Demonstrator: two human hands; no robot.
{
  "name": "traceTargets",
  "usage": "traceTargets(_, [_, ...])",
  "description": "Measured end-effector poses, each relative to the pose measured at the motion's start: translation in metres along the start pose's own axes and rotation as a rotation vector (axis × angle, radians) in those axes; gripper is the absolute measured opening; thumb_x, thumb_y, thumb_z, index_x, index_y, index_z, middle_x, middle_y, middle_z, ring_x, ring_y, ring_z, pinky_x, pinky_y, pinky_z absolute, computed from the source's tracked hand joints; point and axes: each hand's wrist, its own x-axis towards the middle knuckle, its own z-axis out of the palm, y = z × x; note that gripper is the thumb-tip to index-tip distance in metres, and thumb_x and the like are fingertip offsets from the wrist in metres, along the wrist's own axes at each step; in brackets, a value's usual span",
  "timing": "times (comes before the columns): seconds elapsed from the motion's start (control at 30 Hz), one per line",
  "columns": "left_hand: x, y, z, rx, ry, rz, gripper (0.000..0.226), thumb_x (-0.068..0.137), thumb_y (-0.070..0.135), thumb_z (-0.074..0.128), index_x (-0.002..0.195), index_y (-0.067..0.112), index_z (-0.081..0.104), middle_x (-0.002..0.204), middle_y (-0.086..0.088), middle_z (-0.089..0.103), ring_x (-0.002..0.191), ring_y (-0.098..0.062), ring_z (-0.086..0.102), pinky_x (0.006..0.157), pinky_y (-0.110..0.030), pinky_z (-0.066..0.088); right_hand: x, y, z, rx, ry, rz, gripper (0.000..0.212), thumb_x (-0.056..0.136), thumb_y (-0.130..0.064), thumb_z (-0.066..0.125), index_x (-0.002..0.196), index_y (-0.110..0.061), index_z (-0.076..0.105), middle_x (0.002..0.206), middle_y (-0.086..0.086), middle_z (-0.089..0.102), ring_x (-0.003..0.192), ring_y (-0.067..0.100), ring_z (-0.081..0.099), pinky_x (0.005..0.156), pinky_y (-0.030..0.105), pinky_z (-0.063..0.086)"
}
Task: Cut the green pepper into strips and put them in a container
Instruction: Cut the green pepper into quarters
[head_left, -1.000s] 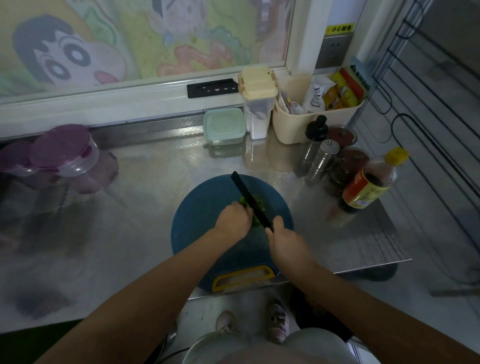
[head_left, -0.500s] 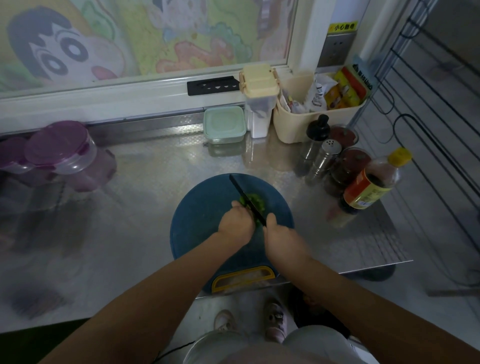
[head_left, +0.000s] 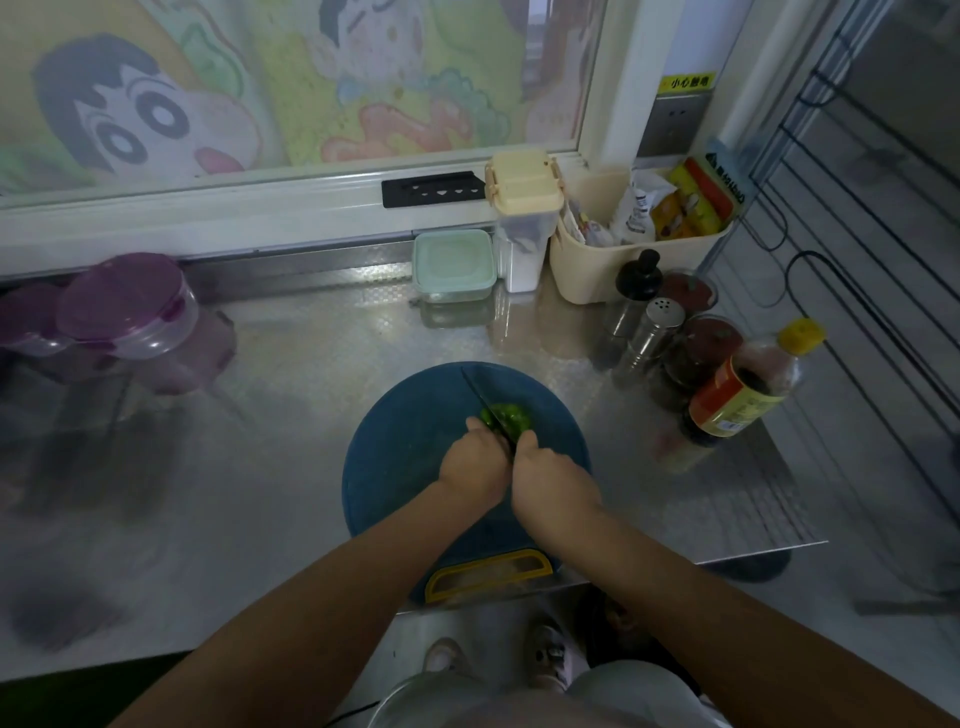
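The green pepper (head_left: 511, 415) lies near the middle of a round blue cutting board (head_left: 400, 457) on the steel counter. My left hand (head_left: 475, 465) presses down on the pepper's near side, fingers curled over it. My right hand (head_left: 550, 488) grips the handle of a dark knife (head_left: 480, 397), whose blade runs away from me across the pepper's left part. Part of the pepper is hidden under both hands. A pale green lidded container (head_left: 452, 265) stands at the back of the counter, lid on.
Purple-lidded jars (head_left: 124, 317) stand at the back left. At the back right are a cream caddy (head_left: 597, 270), a tall cream-lidded canister (head_left: 522, 228), shakers (head_left: 654, 332) and a sauce bottle (head_left: 737, 395). The counter's edge runs just below the board. A wire rack (head_left: 857, 234) is at right.
The knife and my right hand have slid slightly forward and left along the pepper. My left hand has stayed on the pepper.
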Motion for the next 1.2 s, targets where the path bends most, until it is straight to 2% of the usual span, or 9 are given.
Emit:
traceTargets(0.27, [0.003,0.000,0.004,-0.147,-0.012,-0.061,0.038,0.101,0.014,0.030,0.132,-0.006,0.027,0.129,-0.022,0.049,0.110,-0.031,0.057,0.093,-0.037,0.047,-0.015,0.019,0.018,0.019,0.026,0.010,0.019,0.096,-0.008,0.036,0.114,-0.009,0.033,0.105,0.013,0.062,0.093,0.028,0.060,0.065,0.035,0.036])
traceTargets(0.33, [0.010,-0.005,0.004,-0.265,-0.067,-0.092,0.033,0.101,0.019,0.031,0.126,-0.003,0.033,0.118,-0.023,0.056,0.100,-0.035,0.060,0.081,-0.040,0.048,-0.016,0.018,0.019,0.021,0.022,0.016,0.021,0.095,-0.007,0.038,0.115,-0.009,0.032,0.104,0.013,0.062,0.092,0.027,0.061,0.064,0.034,0.036])
traceTargets(0.43, [0.014,-0.011,-0.001,-0.618,-0.234,-0.161,0.025,0.101,0.031,0.031,0.110,0.007,0.033,0.087,-0.020,0.059,0.063,-0.030,0.062,0.050,-0.035,0.052,-0.016,0.011,0.015,0.021,0.015,0.033,0.031,0.093,-0.004,0.039,0.122,-0.008,0.030,0.109,0.013,0.061,0.097,0.028,0.060,0.066,0.034,0.037])
traceTargets(0.5, [0.012,-0.013,-0.001,-0.686,-0.280,-0.158,0.023,0.101,0.032,0.030,0.108,0.010,0.031,0.077,-0.017,0.055,0.052,-0.024,0.056,0.046,-0.034,0.051,-0.015,0.005,0.008,0.027,0.000,0.044,0.027,0.093,-0.005,0.038,0.120,-0.008,0.033,0.111,0.013,0.060,0.100,0.027,0.059,0.067,0.034,0.037])
traceTargets(0.77, [0.009,-0.016,0.002,-0.580,-0.217,-0.064,0.022,0.101,0.032,0.034,0.105,0.011,0.031,0.082,-0.016,0.057,0.058,-0.028,0.059,0.050,-0.038,0.054,0.013,-0.016,-0.010,0.068,-0.123,0.180,0.025,0.097,-0.011,0.032,0.120,-0.007,0.041,0.122,0.014,0.054,0.112,0.028,0.053,0.077,0.035,0.037])
traceTargets(0.83, [0.011,-0.018,0.004,-0.546,-0.205,-0.063,0.023,0.101,0.031,0.034,0.111,0.010,0.033,0.080,-0.018,0.057,0.054,-0.025,0.057,0.045,-0.034,0.053,0.016,-0.013,-0.001,0.061,-0.119,0.195,0.025,0.097,-0.009,0.031,0.120,-0.007,0.040,0.121,0.014,0.054,0.111,0.028,0.054,0.077,0.035,0.038])
traceTargets(0.97, [0.016,-0.019,0.001,-0.633,-0.255,-0.097,0.025,0.101,0.032,0.031,0.108,0.009,0.034,0.077,-0.015,0.055,0.049,-0.019,0.052,0.038,-0.030,0.048,0.019,0.001,0.023,0.030,-0.098,0.149,0.030,0.096,-0.006,0.035,0.126,-0.004,0.033,0.121,0.016,0.056,0.108,0.029,0.056,0.078,0.036,0.042])
traceTargets(1.07, [0.016,-0.021,0.000,-0.651,-0.281,-0.071,0.026,0.101,0.033,0.030,0.109,0.009,0.033,0.075,-0.012,0.053,0.054,-0.018,0.053,0.039,-0.028,0.046,0.022,0.009,0.036,-0.001,-0.083,0.119,0.036,0.093,-0.005,0.044,0.127,-0.004,0.030,0.117,0.015,0.059,0.104,0.027,0.059,0.077,0.034,0.045])
traceTargets(1.2, [0.017,-0.025,0.002,-0.662,-0.286,-0.041,0.023,0.101,0.033,0.030,0.108,0.010,0.032,0.078,-0.010,0.053,0.058,-0.017,0.053,0.041,-0.030,0.048,0.025,0.014,0.045,0.008,-0.063,0.101,0.035,0.093,-0.002,0.041,0.126,-0.004,0.030,0.113,0.015,0.061,0.100,0.027,0.062,0.075,0.034,0.046])
